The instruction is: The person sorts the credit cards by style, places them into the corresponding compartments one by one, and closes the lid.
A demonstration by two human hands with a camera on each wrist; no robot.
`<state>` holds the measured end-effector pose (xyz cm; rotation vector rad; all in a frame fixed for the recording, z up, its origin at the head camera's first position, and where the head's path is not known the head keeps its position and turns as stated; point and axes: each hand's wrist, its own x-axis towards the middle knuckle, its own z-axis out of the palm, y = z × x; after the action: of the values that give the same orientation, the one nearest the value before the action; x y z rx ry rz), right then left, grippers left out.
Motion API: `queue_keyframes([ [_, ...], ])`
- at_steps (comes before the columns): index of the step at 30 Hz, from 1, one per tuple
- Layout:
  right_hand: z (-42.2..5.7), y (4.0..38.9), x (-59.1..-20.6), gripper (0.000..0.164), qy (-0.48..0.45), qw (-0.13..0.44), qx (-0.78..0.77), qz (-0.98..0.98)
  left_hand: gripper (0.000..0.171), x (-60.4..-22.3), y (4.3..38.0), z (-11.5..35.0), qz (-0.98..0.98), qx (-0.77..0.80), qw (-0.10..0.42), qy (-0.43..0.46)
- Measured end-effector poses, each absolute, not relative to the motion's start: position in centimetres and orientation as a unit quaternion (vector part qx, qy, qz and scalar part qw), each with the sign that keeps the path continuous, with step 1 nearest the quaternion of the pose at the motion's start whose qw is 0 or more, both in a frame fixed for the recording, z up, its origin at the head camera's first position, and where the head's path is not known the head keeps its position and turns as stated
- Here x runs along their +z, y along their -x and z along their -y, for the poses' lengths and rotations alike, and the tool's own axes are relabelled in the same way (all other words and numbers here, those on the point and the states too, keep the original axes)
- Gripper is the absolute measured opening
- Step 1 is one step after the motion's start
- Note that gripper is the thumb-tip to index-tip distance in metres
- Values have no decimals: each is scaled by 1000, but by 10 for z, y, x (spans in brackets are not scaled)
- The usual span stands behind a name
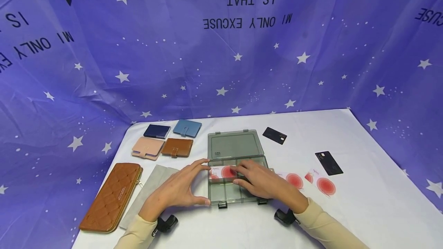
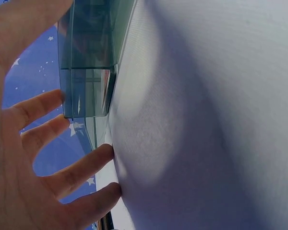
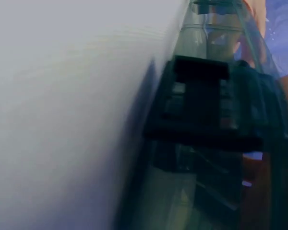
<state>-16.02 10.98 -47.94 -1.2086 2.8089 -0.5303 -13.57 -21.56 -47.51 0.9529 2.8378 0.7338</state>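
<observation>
A grey-green transparent compartment box (image 1: 236, 145) lies with its lid tipped back on the white table. Over its left compartments is a white card with red circles (image 1: 219, 173). My right hand (image 1: 257, 180) reaches in from the right and pinches that card's right end between thumb and fingers. My left hand (image 1: 178, 187) is spread along the box's left side, thumb at the near corner and fingertips at the side wall. In the left wrist view its fingers (image 2: 81, 170) are apart, some touching the wall. A black latch (image 3: 197, 103) fills the right wrist view; that hand is mostly hidden there.
Right of the box lie two more red-circle cards (image 1: 326, 186) and two black cards (image 1: 328, 163) (image 1: 275, 135). At left are several small card wallets (image 1: 177, 147), a brown quilted long wallet (image 1: 111, 199) and a grey flat pouch (image 1: 152, 187). Purple starry cloth (image 1: 221, 68) hangs behind.
</observation>
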Motion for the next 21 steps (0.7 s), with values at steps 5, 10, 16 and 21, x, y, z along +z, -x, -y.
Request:
queue_keyframes([
  [5,-124,165,-469,54,395,53,-207,-894,100,-476,136,215,-919,238,29,-312],
  [10,-157,170,-454,51,370,31,-232,-899,100,-478,136,215,-919,236,25,-315],
  [16,-220,165,-452,54,314,14,-240,-918,101,-479,134,214,-920,228,19,-317],
  [21,-264,150,-459,70,274,13,-196,-941,101,-476,134,216,-922,221,18,-318],
])
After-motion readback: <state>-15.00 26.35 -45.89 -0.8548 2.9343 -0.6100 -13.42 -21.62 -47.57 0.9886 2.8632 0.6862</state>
